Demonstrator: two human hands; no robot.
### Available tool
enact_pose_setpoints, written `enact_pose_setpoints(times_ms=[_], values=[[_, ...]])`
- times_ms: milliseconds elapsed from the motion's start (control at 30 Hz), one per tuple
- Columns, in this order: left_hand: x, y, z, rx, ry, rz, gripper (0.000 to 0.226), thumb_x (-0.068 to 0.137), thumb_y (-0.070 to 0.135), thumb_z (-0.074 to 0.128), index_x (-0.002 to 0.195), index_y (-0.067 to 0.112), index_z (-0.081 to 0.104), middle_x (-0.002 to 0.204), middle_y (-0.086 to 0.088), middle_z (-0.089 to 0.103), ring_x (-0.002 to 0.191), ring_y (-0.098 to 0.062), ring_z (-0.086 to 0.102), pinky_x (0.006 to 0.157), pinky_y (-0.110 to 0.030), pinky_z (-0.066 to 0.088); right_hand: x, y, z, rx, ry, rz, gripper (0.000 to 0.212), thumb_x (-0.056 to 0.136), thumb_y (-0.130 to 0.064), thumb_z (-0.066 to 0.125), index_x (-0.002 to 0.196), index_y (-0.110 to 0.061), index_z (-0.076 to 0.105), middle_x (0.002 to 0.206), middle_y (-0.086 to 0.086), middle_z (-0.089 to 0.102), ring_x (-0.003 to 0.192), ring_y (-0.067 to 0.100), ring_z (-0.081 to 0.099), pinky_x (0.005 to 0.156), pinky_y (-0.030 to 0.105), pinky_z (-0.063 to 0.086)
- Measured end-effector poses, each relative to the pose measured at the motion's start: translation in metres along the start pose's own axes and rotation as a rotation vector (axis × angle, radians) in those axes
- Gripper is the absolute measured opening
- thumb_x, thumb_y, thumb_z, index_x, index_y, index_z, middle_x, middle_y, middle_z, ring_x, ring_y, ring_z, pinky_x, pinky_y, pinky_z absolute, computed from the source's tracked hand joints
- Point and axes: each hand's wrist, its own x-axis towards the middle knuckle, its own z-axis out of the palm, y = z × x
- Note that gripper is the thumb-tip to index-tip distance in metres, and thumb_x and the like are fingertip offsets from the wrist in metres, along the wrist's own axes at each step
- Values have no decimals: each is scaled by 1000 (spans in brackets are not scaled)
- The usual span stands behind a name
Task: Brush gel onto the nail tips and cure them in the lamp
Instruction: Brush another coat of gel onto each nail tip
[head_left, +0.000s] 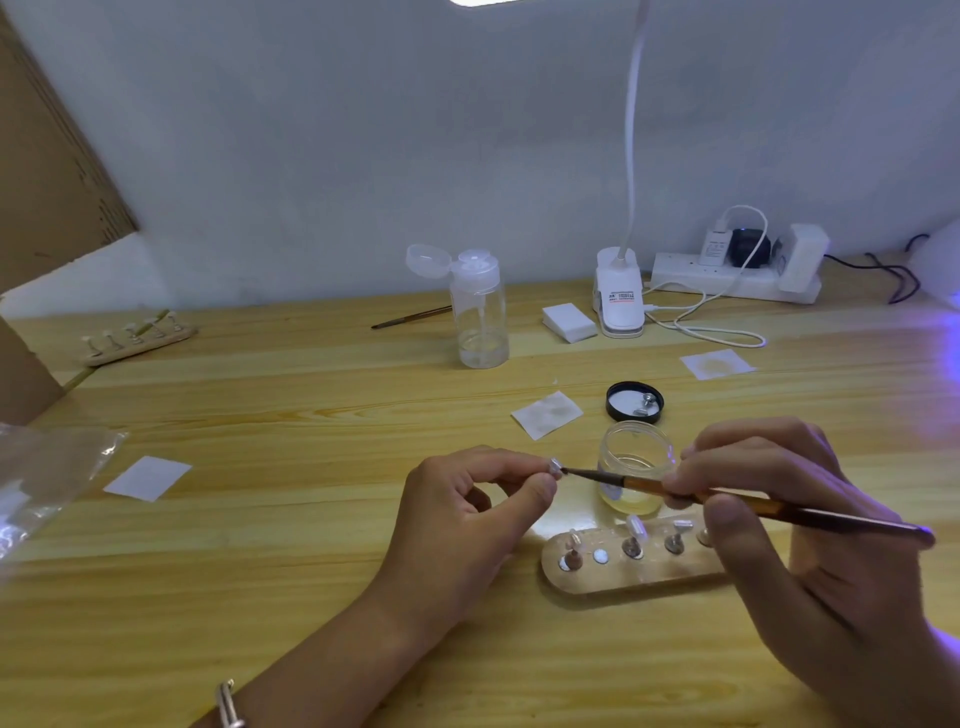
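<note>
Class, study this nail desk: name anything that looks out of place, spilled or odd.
Nothing looks spilled. Two metal pegs lie loose in the upturned black lid behind the clear jar, off the wooden holder, which has one bare slot. The pump bottle has its cap open.

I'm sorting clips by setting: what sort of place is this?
Probably a small nail-art workstation, home or workshop: a wooden table, a wooden holder with nail tips on pegs, an open gel jar, and a fine brush in the right hand touching a tip pinched by the left hand.
</note>
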Motion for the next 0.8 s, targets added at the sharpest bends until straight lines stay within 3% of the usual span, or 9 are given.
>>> enact_pose_setpoints(times_ms=[100,233,367,467,633,800], values=[[0,1,0,5,7,-1,10,76,29,71,78,35,79,80,3,74,71,-35,59,52,-23,40,0,1,2,-33,-35,-7,21,101,-31,47,100,-19,65,101,-19,63,101,13,60,87,34,40],[-1,3,0,-7,-5,2,12,76,26,71,79,33,79,80,7,74,73,-18,63,53,-21,40,-1,2,0,-34,-22,0,17,89,-17,49,88,-14,66,93,-15,61,97,13,60,86,33,39],[0,3,0,-3,-2,2,12,76,26,70,78,33,79,81,6,75,75,-22,64,53,-27,40,0,3,-1,-40,17,-5,15,94,-22,50,93,-19,64,90,-5,65,97,16,60,86,35,39],[-1,2,0,0,0,9,11,76,26,71,78,34,79,79,2,73,73,-22,62,54,-30,40,0,2,2,-60,-20,-16,21,102,-33,47,100,-21,64,95,-12,67,99,13,61,88,31,38],[0,2,0,-6,-4,2,12,76,26,71,78,35,79,78,5,73,70,-8,61,54,-21,40,0,1,1,-66,-30,-11,16,88,-18,52,86,-14,67,91,-17,60,96,10,60,87,31,37],[-1,1,-1,2,-5,-4,11,77,29,71,79,35,79,82,3,74,67,-32,58,53,-25,39,1,3,-2,-67,18,8,15,92,-25,54,87,-18,67,90,-11,63,97,13,60,85,36,39]])
